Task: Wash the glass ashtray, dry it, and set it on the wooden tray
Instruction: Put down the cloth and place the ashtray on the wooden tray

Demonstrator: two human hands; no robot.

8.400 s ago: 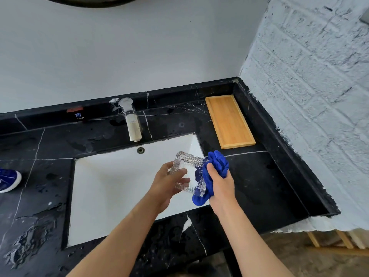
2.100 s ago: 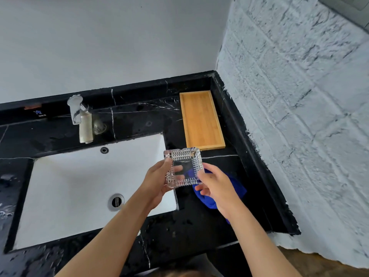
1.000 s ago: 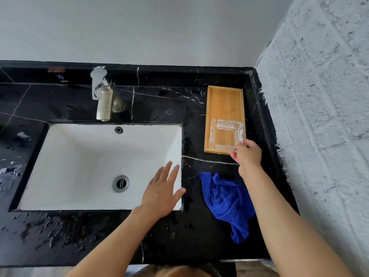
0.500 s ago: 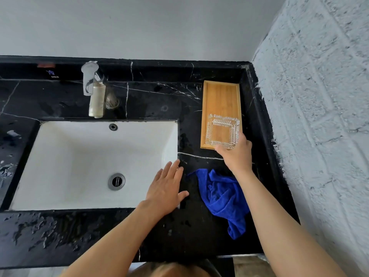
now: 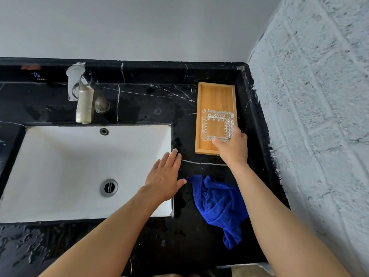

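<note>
Nearest the viewer, two bare forearms reach out over a wet black marble counter (image 5: 139,100). Below and behind the gripping hand, a crumpled blue cloth (image 5: 217,204) lies on the stone. To the side of that grip, the left hand (image 5: 164,176) hovers with fingers spread and flat over the corner of the white sink basin (image 5: 60,166), holding nothing. Farther out, the right hand (image 5: 232,146) pinches the near right corner of the square glass ashtray (image 5: 216,125), thumb on the near rim, fingers along its right side. Under the grip, the ashtray appears to sit on the near half of the wooden tray (image 5: 216,94); whether it rests fully flat cannot be told. Beyond the grip lies the bare far half of the tray, then the counter's raised back edge. Off to the far left stands the faucet (image 5: 76,90).

The risk, as a judgement: ribbed glass may be slick, so releasing a corner not yet seated could let it clack down and chip. Drawing the hand back carelessly could drag the ashtray toward the tray's near lip.
</note>
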